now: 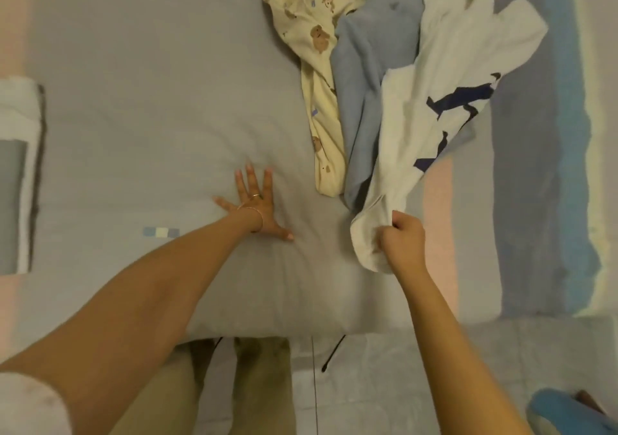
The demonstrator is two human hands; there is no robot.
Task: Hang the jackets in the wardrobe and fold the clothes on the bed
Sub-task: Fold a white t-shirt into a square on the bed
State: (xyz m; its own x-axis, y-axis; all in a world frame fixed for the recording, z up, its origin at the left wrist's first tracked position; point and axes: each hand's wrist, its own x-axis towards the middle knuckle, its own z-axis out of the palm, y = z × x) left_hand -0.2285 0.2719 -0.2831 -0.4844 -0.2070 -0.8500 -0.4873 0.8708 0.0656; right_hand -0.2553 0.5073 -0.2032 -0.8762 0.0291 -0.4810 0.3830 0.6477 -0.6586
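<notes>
Three garments lie bunched side by side on the far right part of the bed (150,83), each a long, crumpled strip of soft cloth. Leftmost is a cream garment (301,9) printed with small brown bears. Against it lies a pale blue garment (364,76) of plain, slightly fuzzy fabric. Rightmost is a white garment (444,76) bearing dark navy shapes, partly overlapping the blue one and lifted into loose folds. The bed is covered in smooth grey fabric with shallow wrinkles, rounded at the near edge, and carries a small patch (161,232) of blue, cream and grey squares. To the right of the clothes the bedding shows broad pastel bands (535,167) of grey, blue and pink. A folded white and grey item (16,116) rests at the left edge of the bed.

Left hand (255,207): laid flat, palm down, on the grey cover, fingers straight and spread wide, holding nothing; it wears a thin ring (255,196) and a thin bangle (255,213) at the wrist. Right hand (401,239): closed into a fist round the gathered near end of the white garment, which bulges out to the left of the knuckles. The two hands are well apart, both near the bed's front edge.
</notes>
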